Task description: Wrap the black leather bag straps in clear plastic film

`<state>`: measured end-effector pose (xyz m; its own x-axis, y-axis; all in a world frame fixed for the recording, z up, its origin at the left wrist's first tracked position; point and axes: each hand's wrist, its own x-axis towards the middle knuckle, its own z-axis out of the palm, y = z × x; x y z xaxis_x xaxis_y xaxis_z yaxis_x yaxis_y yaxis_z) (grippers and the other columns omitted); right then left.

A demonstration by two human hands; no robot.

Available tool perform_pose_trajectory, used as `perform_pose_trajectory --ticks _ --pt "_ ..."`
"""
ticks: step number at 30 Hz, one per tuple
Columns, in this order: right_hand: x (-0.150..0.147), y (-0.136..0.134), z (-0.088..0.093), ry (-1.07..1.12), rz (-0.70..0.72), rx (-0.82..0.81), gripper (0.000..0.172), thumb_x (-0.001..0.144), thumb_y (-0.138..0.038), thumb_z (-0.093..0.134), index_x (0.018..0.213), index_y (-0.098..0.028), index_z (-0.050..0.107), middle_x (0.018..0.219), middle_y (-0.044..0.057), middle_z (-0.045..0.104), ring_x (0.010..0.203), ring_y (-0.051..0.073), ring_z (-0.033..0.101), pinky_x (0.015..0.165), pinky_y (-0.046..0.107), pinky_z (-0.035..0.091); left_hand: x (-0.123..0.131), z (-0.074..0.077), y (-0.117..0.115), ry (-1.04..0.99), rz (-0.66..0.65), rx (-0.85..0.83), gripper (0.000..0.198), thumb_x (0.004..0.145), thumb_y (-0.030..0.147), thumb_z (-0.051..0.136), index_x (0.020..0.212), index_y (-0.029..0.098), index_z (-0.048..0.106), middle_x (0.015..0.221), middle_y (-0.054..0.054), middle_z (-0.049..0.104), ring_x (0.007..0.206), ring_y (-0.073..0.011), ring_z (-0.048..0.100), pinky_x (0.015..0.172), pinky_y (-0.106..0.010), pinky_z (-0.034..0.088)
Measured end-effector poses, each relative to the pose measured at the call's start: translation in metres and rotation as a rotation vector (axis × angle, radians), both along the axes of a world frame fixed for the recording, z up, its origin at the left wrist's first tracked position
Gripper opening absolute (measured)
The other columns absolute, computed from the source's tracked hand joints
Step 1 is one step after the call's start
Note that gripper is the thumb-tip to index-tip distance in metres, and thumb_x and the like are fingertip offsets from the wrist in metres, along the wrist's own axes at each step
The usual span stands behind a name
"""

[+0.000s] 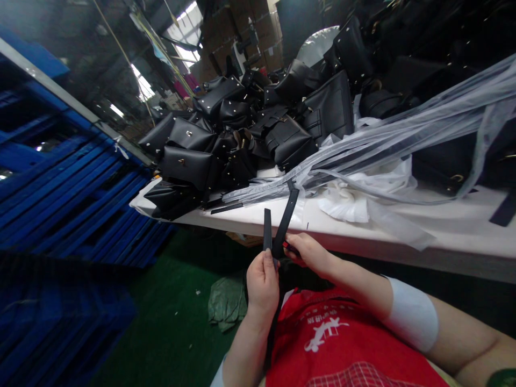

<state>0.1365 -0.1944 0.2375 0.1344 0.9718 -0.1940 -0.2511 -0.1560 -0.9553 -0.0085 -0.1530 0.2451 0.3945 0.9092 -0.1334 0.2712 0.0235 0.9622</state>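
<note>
My left hand (261,284) is closed on a black strap, the thumb pressed along it just past the table's front edge. One flat end of the black strap (267,227) points up from the thumb. A second length beside it leans up to the right, toward the table, with a small hole near its tip. My right hand (309,252) is closed around a small red and black tool (288,247) beside the strap. Most of that tool is hidden by the fingers, so its kind cannot be told.
Black handbags (189,164) are piled along the white table (242,219). A bundle of clear plastic strips (363,145) crosses it, with white wrapping (342,201) beneath. Blue pallets (72,204) are stacked at left. A green plastic bag (227,302) lies on the floor.
</note>
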Motion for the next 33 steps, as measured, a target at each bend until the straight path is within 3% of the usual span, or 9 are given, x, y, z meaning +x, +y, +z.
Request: perform_pose_trajectory --ticks 5,10,13,17,20,24,33 --pt "0.029 -0.044 0.013 0.025 -0.25 0.051 0.06 0.088 -0.067 0.036 0.052 -0.018 0.041 0.044 -0.004 0.034 0.04 0.006 0.027 0.042 0.023 0.019 0.046 0.022 -0.014 -0.089 -0.285 -0.211 0.054 0.079 0.069 0.055 0.063 0.018 0.049 0.047 0.008 0.039 0.037 -0.0042 0.03 0.036 -0.017 0.021" --pt "0.065 -0.134 0.025 -0.028 -0.68 0.058 0.057 0.086 -0.067 0.041 0.054 -0.018 0.042 0.044 -0.005 0.033 0.041 0.006 0.025 0.042 0.023 0.017 0.121 0.044 -0.06 -0.077 -0.692 -0.424 0.052 0.075 0.067 0.061 0.064 0.018 0.049 0.044 0.009 0.038 0.033 -0.003 0.028 0.034 -0.016 0.02" --pt "0.075 -0.19 0.02 -0.079 -0.967 0.022 0.056 0.087 -0.064 0.041 0.054 -0.019 0.041 0.044 -0.005 0.034 0.041 0.007 0.028 0.042 0.023 0.019 0.162 0.039 -0.101 -0.049 -0.878 -0.443 0.05 0.074 0.065 0.064 0.065 0.018 0.048 0.044 0.01 0.038 0.034 -0.0031 0.028 0.034 -0.016 0.019" --pt "0.077 -0.254 0.006 -0.136 -1.234 -0.055 0.057 0.089 -0.063 0.038 0.053 -0.019 0.042 0.043 -0.005 0.034 0.04 0.007 0.028 0.043 0.024 0.021 0.199 0.02 -0.159 -0.007 -1.086 -0.456 0.052 0.072 0.067 0.063 0.062 0.019 0.045 0.044 0.009 0.039 0.034 -0.0036 0.029 0.034 -0.017 0.02" --pt "0.073 -0.291 -0.004 -0.228 -1.355 -0.146 0.058 0.09 -0.063 0.037 0.053 -0.018 0.044 0.045 -0.004 0.037 0.042 0.007 0.031 0.045 0.024 0.024 0.211 0.007 -0.195 0.053 -1.207 -0.47 0.051 0.073 0.067 0.061 0.062 0.02 0.045 0.044 0.009 0.04 0.033 -0.0041 0.03 0.034 -0.018 0.02" --pt "0.062 -0.324 -0.017 -0.236 -1.476 -0.24 0.059 0.09 -0.064 0.036 0.054 -0.018 0.047 0.045 -0.003 0.039 0.042 0.008 0.033 0.045 0.024 0.024 0.217 -0.003 -0.227 0.129 -1.323 -0.43 0.047 0.077 0.064 0.058 0.064 0.02 0.047 0.041 0.01 0.037 0.031 -0.0052 0.029 0.034 -0.019 0.02" --pt "0.045 -0.343 -0.032 0.041 -1.583 -0.21 0.056 0.084 -0.067 0.04 0.054 -0.019 0.043 0.042 -0.006 0.03 0.038 0.006 0.024 0.041 0.022 0.017 0.218 -0.02 -0.257 0.171 -1.392 -0.4 0.052 0.076 0.068 0.056 0.06 0.02 0.046 0.043 0.008 0.038 0.032 -0.005 0.031 0.035 -0.019 0.021"
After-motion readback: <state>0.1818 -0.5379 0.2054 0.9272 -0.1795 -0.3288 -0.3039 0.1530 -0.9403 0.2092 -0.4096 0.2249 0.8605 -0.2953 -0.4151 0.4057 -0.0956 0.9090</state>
